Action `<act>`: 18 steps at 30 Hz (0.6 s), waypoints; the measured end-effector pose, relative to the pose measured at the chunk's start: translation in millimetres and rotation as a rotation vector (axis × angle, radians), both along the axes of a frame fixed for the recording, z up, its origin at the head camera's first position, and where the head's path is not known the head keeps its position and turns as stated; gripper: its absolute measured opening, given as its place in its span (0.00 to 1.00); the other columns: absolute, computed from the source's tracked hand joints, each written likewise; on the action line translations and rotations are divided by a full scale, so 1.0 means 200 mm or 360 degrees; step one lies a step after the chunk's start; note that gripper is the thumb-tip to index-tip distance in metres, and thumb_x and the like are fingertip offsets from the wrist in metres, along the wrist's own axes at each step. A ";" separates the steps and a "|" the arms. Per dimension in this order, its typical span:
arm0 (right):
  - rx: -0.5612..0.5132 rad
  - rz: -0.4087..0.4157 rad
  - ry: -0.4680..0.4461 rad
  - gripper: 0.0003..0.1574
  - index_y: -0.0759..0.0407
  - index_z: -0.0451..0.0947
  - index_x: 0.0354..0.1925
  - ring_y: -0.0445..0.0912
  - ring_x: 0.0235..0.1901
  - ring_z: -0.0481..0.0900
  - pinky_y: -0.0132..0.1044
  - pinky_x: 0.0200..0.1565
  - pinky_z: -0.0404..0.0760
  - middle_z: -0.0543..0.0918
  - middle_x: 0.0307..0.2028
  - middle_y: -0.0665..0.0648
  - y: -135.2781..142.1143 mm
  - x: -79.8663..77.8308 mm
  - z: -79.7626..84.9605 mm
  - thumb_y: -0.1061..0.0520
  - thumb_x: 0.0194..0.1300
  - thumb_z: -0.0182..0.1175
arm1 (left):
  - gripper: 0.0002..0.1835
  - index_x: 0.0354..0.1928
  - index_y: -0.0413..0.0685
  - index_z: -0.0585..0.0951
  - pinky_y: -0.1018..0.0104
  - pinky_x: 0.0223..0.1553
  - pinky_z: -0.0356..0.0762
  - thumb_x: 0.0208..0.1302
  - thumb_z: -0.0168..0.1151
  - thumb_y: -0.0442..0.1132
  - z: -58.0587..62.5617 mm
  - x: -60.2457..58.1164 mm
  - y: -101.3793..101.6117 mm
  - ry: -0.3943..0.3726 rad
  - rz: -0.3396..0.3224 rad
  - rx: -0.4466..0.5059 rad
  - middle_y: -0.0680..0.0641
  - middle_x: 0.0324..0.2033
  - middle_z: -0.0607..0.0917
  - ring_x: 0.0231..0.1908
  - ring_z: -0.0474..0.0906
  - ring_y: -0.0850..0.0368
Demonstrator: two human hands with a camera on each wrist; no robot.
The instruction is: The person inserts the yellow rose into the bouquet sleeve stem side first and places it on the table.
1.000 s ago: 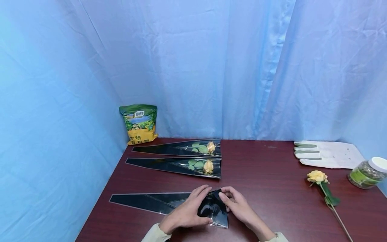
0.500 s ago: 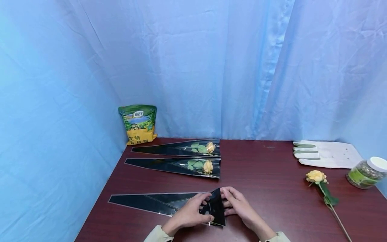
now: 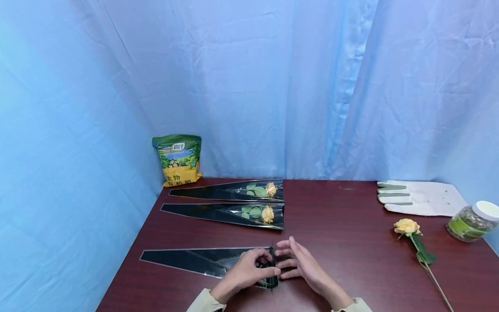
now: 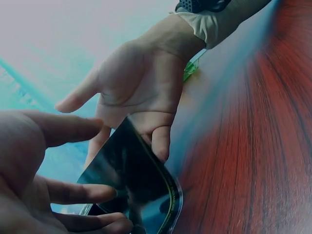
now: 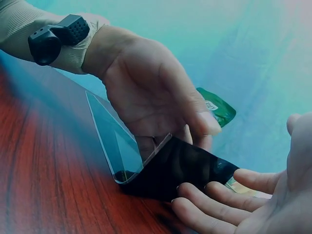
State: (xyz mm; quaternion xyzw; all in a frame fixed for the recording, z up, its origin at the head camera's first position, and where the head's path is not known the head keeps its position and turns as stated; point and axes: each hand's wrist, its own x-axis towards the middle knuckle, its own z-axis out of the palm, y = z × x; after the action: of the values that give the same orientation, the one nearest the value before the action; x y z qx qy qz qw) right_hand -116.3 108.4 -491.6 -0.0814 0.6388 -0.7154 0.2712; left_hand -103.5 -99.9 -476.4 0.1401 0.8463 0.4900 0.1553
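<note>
A long, tapering black flower sleeve (image 3: 183,261) with a clear front lies on the table, its narrow end to the left. Its wide end is bent upward as a black flap (image 5: 180,165). My left hand (image 3: 243,273) bends over that end, its fingertips at the sleeve and partly hidden by the flap in the right wrist view. The thumb stands apart from the other fingers. On the flap's other side, my right hand (image 3: 306,266) holds its fingers nearly straight, tips right at the black film (image 4: 131,170). Neither hand pinches the sleeve.
Two filled sleeves, one behind the other (image 3: 210,212) (image 3: 218,191), each hold a yellow rose. A loose yellow rose (image 3: 407,227) lies at right, near a work glove (image 3: 432,199) and a lidded jar (image 3: 469,223). A green-yellow bag (image 3: 178,160) stands at back left.
The sleeve's wide end has bent up and leftward, from nearly flat to a raised flap. My right hand has gone from pinching its corner to lying beside it with straighter fingers.
</note>
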 end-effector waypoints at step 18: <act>0.0003 -0.0005 -0.0010 0.44 0.74 0.56 0.67 0.50 0.47 0.86 0.46 0.44 0.87 0.69 0.62 0.79 -0.01 0.01 -0.02 0.35 0.80 0.31 | 0.03 0.25 0.40 0.86 0.75 0.31 0.70 0.49 0.64 0.30 -0.02 0.02 0.02 0.0158 0.0303 -0.0027 0.50 0.24 0.86 0.27 0.72 0.70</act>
State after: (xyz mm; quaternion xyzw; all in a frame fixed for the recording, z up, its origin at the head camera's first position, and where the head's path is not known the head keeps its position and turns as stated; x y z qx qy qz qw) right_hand -113.3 105.5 -494.8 -0.0777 0.6386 -0.7156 0.2722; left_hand -100.5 -95.4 -480.5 0.0818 0.8665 0.4878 0.0671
